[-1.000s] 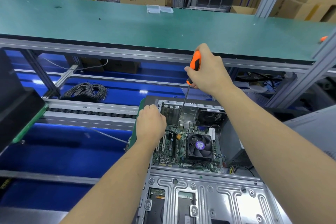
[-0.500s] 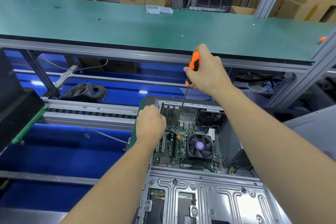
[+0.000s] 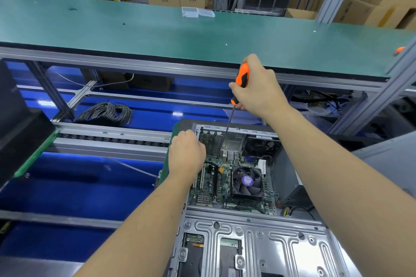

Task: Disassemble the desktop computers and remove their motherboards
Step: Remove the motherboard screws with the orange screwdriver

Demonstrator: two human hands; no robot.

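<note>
Fingers of the right hand (image 3: pixel 258 87) are curled round the orange-and-black handle of a screwdriver (image 3: pixel 241 81), held nearly upright above an open desktop computer case (image 3: pixel 247 238). Its thin dark shaft slants down into the case, and the tip meets the far edge of the motherboard (image 3: pixel 213 186), just beside a silver metal shield. Whether the tip sits in a screw is too small to tell.

Fingers of the left hand (image 3: pixel 185 155) are curled into a loose fist at the case's left wall, over the left side of the motherboard; what they grasp, if anything, is hidden beneath the hand.

Lying flat inside the case, the green motherboard carries a black cooling fan (image 3: pixel 247 181) with a purple hub to the right of the left hand. Nearer the viewer than the motherboard, a silver drive bracket covers the case.

Beyond the case runs a long green workbench (image 3: pixel 135 29), with a small clear plastic box (image 3: pixel 190 11) on its far edge. Left of the case, a coil of grey cable (image 3: pixel 105 111) lies on a blue surface.
</note>
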